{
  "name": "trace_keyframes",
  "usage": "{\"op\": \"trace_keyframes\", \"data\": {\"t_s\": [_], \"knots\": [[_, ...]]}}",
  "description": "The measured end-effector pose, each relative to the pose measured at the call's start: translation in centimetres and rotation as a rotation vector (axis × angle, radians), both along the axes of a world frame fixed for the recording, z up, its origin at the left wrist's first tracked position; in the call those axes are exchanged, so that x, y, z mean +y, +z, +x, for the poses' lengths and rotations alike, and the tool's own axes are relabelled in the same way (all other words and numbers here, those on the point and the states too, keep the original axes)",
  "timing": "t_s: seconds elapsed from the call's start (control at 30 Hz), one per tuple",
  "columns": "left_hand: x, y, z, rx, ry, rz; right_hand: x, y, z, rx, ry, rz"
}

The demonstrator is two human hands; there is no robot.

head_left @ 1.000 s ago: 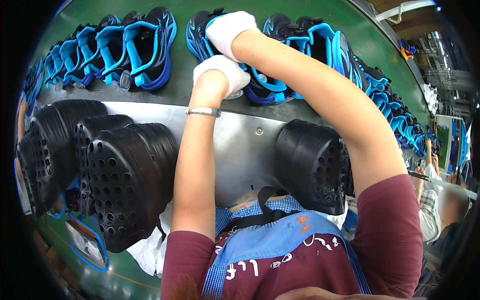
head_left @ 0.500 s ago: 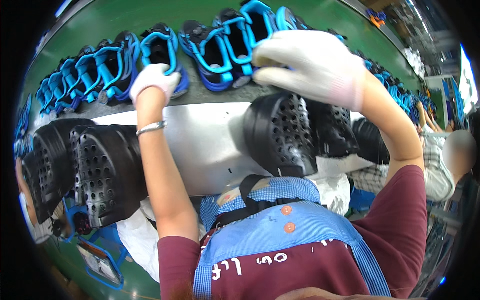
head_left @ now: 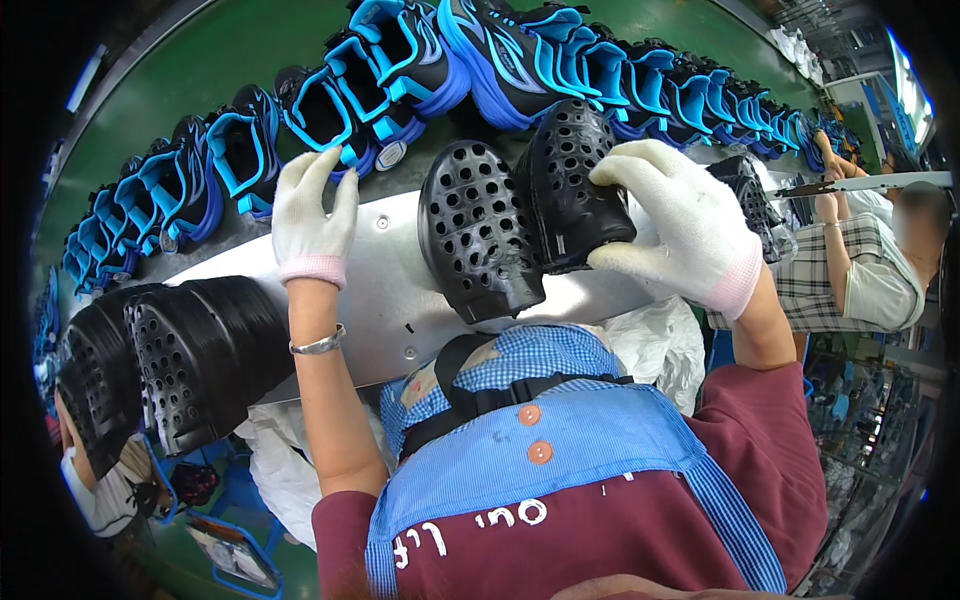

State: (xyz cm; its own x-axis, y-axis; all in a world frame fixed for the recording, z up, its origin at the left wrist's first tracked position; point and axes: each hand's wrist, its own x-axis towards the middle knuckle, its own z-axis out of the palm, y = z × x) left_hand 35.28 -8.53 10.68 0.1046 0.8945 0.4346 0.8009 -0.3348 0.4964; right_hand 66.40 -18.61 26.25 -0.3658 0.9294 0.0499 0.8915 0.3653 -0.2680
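Observation:
My right hand (head_left: 690, 225), in a white knit glove, has its fingers and thumb around the right side of a black perforated shoe-shaped piece (head_left: 560, 205). Just left of that piece stands another perforated black piece (head_left: 478, 225), its holed face turned towards me. My left hand (head_left: 315, 215), also gloved, is over the metal surface with thumb and fingers apart and nothing between them. Its fingertips are close to a black shoe with blue lining (head_left: 320, 110) in the row; I cannot tell whether they touch it.
Black and blue shoes (head_left: 240, 150) line the green table (head_left: 240, 45) from left to right. Ahead of me lies a metal plate (head_left: 375, 300). More nested black perforated pieces (head_left: 200, 350) stand at its left end. A person in light clothing (head_left: 880, 270) works at far right.
My right hand has come down from above the shoes to a black piece. The left hand has drawn back from a shoe and opened. The view has shifted.

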Motion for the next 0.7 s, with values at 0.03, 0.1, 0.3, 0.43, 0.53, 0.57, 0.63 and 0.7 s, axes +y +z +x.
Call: {"op": "trace_keyframes", "data": {"t_s": [0.03,0.1,0.3,0.43,0.53,0.57,0.63,0.7], "knots": [[-0.3,0.2,0.1,-0.005,-0.014,0.004,0.0,-0.3,0.3,0.019,0.055,0.093],[-0.7,0.9,0.2,-0.002,-0.015,-0.019,0.0,0.2,0.6,0.035,0.081,0.079],[-1.8,4.3,2.0,-0.279,-0.043,-0.279,0.2,2.4,2.5,0.183,0.108,0.054],[-2.3,7.8,4.2,-0.915,-0.308,-0.419,1.5,4.7,0.4,0.246,0.244,0.234],[-2.7,9.3,5.7,-1.237,-0.705,-0.535,3.0,5.1,-3.1,0.283,0.389,0.316],[-3.0,8.6,4.7,-1.472,-0.803,-0.645,3.6,4.9,-3.9,0.26,0.466,0.321],[-3.9,7.4,2.8,-1.971,-0.942,-0.895,4.1,5.3,-6.2,0.269,0.589,0.307],[-4.3,8.2,3.1,-1.788,-0.893,-0.807,4.3,4.9,-8.0,0.253,0.575,0.256]]}}
